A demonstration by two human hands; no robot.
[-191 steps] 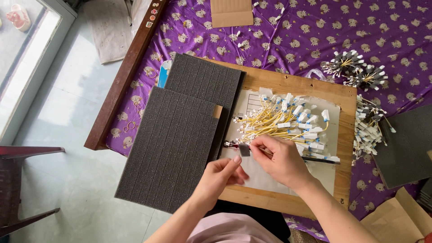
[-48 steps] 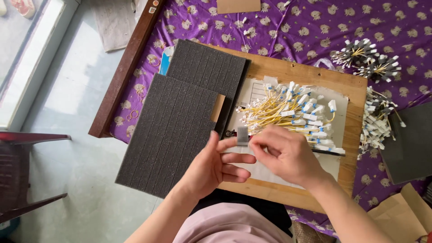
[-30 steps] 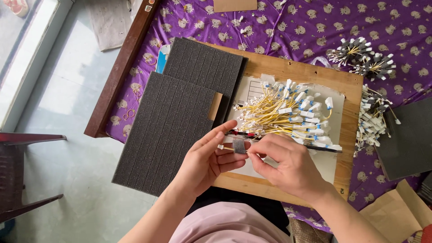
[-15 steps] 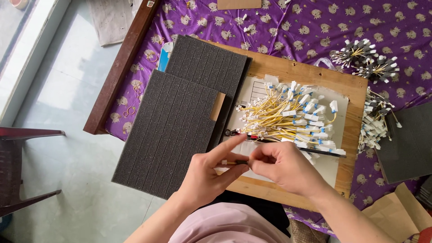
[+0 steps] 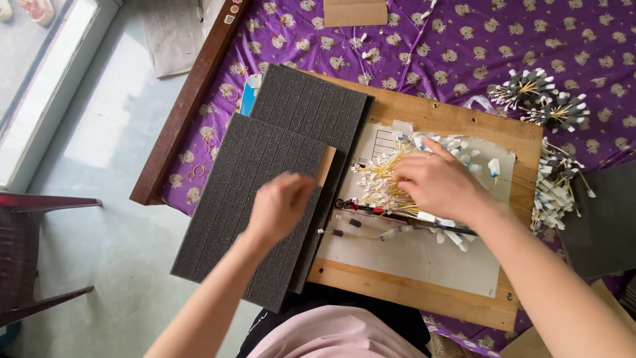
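Nearest the person, the left hand (image 5: 281, 207) hovers over the near grey foam sheet (image 5: 248, 199), blurred, its fingers curled together; whether it pinches anything cannot be told. Right of that sheet, on the wooden board (image 5: 457, 119), the right hand (image 5: 437, 182) lies spread, fingers apart, on the heap of yellow wires (image 5: 387, 182). Beyond the board's far right corner lie two wire bundles (image 5: 540, 99) on the purple cloth (image 5: 457, 46).
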